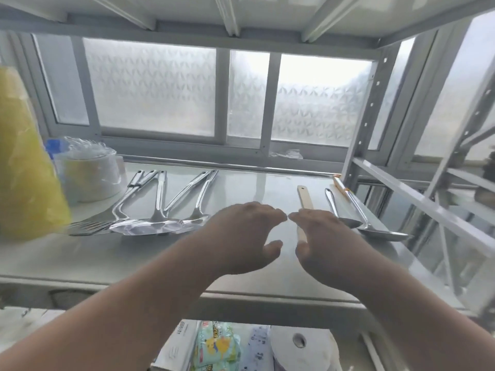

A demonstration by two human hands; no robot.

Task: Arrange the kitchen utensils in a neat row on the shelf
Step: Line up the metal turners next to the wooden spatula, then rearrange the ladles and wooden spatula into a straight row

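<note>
A cluster of steel utensils (160,207) lies on the left half of the white shelf (241,188): several ladles and turners with a fork, handles fanning toward the window, heads overlapping. A wooden spatula (304,199) lies right of centre, its lower part under my right hand (321,236). Two steel spoons (359,210) lie further right near the shelf's edge. My left hand (246,234) hovers palm down over bare shelf between the cluster and the spatula. Both hands have fingers spread and hold nothing.
A yellow plastic bag (24,170) hangs at the left. Behind it stand a stack of wrapped disposable bowls (91,172) and a blue-capped bottle (55,145). A frosted window (187,89) backs the shelf. The rack's metal uprights (375,103) stand at right. Packaged goods (217,344) sit below.
</note>
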